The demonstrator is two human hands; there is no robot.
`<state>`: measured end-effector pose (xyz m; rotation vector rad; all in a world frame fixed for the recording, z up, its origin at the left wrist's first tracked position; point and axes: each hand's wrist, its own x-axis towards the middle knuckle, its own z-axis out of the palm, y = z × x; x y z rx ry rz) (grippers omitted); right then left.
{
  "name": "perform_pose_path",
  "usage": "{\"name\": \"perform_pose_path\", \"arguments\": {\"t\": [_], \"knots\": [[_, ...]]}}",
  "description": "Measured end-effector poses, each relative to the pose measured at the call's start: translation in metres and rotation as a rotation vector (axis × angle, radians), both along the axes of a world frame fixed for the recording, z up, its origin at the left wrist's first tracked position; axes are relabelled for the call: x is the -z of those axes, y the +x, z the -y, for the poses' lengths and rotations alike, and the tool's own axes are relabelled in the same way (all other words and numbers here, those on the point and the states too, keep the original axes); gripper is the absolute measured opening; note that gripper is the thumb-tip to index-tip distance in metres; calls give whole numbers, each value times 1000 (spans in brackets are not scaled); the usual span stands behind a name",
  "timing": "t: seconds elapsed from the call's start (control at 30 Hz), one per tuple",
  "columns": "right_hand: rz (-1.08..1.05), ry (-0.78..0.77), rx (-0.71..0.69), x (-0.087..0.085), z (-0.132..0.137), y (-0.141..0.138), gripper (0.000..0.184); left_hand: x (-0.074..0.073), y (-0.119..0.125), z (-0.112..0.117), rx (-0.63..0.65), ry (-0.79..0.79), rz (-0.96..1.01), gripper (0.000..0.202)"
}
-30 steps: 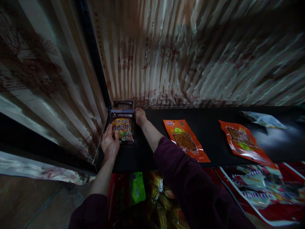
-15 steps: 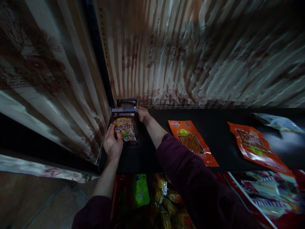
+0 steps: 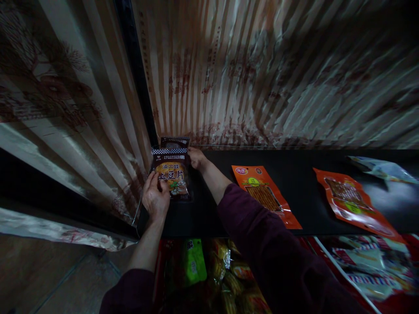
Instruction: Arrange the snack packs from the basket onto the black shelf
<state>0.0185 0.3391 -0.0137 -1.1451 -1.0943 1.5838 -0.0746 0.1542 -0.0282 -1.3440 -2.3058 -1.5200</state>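
A dark brown snack packet (image 3: 173,173) with yellow lettering lies flat at the far left end of a black shelf (image 3: 304,168). My left hand (image 3: 155,198) grips its lower left corner, thumb on the front. My right hand (image 3: 196,157) pinches its upper right corner, fingers closed. A second dark packet (image 3: 174,141) peeks out behind it, against the back wall.
An orange packet (image 3: 264,194) lies in the middle of the shelf, another orange packet (image 3: 353,202) to its right, and a pale packet (image 3: 382,169) at the far right. Striped paper lines the walls. Below the shelf's front edge lie a green packet (image 3: 194,261) and several yellow-wrapped snacks (image 3: 229,279).
Both hands keep their hold on the brown packet, which barely shifts. The view has drifted slightly to the left.
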Motion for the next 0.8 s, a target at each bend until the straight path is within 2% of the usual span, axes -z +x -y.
{"name": "perform_pose_path", "arguments": {"t": [0.3, 0.47, 0.8], "knots": [[-36, -96, -28, -7, 8, 2, 15, 0, 1, 2, -5, 6, 10, 35], [-39, -112, -16, -5, 5, -1, 7, -1, 0, 1, 23, -37, -1, 38], [-35, -103, 40, 2, -1, -5, 8, -1, -1, -1, 60, -79, 27, 41]]}}
